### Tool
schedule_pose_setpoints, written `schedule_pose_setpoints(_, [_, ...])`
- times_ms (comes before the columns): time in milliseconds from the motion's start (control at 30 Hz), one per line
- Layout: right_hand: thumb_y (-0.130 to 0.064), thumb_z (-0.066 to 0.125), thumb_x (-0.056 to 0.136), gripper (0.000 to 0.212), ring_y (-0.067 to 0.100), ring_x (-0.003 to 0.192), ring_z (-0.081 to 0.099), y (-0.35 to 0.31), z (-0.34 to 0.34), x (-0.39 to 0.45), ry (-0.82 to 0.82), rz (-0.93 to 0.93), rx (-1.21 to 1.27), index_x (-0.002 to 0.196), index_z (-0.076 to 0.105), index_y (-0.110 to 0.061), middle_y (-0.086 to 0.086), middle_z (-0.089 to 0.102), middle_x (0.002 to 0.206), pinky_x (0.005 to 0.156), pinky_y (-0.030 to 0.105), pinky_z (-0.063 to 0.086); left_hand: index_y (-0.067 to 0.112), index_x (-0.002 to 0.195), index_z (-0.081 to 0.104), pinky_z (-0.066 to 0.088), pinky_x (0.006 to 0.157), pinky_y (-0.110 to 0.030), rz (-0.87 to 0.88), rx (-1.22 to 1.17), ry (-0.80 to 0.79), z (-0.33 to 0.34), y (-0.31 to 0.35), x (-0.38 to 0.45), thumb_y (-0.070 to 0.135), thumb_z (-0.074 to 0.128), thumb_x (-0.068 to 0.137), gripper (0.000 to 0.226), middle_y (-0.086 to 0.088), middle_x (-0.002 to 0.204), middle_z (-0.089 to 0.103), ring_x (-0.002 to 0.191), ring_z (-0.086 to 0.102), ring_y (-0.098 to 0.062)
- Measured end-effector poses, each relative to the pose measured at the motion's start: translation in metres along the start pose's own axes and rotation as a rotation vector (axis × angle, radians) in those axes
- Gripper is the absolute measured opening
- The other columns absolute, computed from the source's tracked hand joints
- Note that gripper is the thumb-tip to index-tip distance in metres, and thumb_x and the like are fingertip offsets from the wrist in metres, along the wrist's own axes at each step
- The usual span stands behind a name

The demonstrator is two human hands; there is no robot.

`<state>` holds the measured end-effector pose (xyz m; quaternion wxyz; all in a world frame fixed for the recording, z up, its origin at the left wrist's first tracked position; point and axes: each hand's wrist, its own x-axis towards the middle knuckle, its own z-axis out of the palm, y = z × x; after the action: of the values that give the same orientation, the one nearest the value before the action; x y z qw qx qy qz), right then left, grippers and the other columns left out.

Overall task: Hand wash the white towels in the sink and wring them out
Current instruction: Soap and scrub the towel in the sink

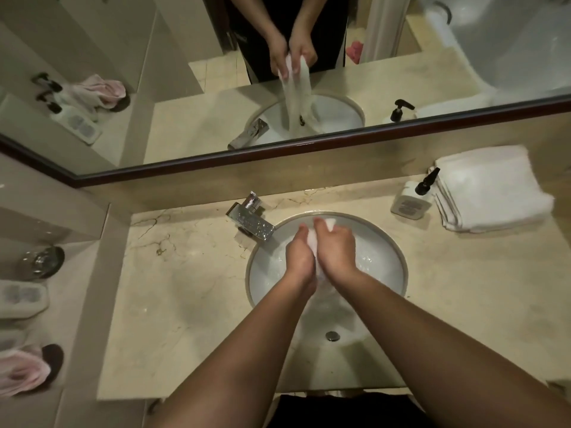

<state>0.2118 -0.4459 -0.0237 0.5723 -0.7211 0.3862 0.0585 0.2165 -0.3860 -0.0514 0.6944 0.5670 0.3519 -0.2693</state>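
Observation:
Over the round white sink [392,242], my left hand [299,253] and my right hand [336,248] are pressed close together, both gripping one wet white towel [312,239]. Only small bits of the towel show between and above the fingers. The mirror reflection shows it hanging down from the hands as a long strip into the basin. A stack of folded white towels [491,193] lies on the counter at the right, apart from the hands.
A chrome faucet [251,219] stands at the sink's back left. A white pump bottle [412,199] sits next to the folded stack. The sink drain [332,336] is near me. On the left shelf are a glass [41,261], bottles and a pink cloth [21,370]. The marble counter [185,288] surrounds the basin.

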Motion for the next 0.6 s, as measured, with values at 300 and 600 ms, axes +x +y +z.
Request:
schedule_pose_setpoints(300, [-0.048, 0.054, 0.098, 0.046, 0.031, 0.095, 0.068, 0.008, -0.002, -0.027, -0.091, 0.037, -0.019, 0.1, 0.063, -0.002, 0.015, 0.069, 0.099, 0.09, 0.041, 0.054, 0.003, 0.111, 0.066, 0.054, 0.097, -0.041, -0.03, -0.009, 0.105, 0.003, 0.002, -0.004, 0.06, 0.054, 0.09, 0.062, -0.012, 0.097, 0.073, 0.097, 0.071, -0.028])
schedule_pose_setpoints(600, [-0.051, 0.053, 0.098, 0.046, 0.03, 0.087, 0.068, -0.005, -0.024, -0.011, -0.034, 0.111, 0.09, 0.093, 0.062, -0.006, 0.012, 0.07, 0.093, 0.083, 0.04, 0.055, 0.004, 0.115, 0.068, 0.056, 0.065, -0.027, -0.055, -0.022, -0.009, 0.012, 0.01, -0.047, 0.044, 0.049, 0.102, 0.046, -0.018, 0.104, 0.074, 0.091, 0.072, -0.03])
